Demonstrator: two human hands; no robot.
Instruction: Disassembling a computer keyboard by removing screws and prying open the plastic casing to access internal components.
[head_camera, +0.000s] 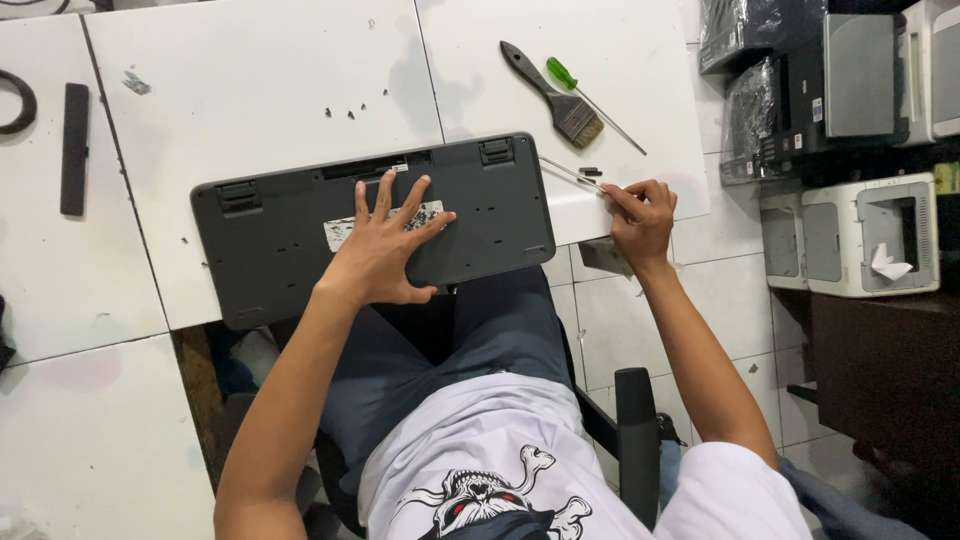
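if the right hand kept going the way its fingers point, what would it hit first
The right hand points up-left along the table edge, fingertips at a thin metal tool. Going straight on, it would probably run along that tool and meet the keyboard corner, though depth is unclear.

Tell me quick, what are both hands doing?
Left hand: open, fingers spread flat on the upturned keyboard.
Right hand: fingers closed on a thin screwdriver.

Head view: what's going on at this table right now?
A seated person has a dark keyboard lying face down on the white table. The left hand rests flat on its back, over a torn label. The right hand pinches the end of a thin tool at the table edge. A brush and a green-handled screwdriver lie beyond.
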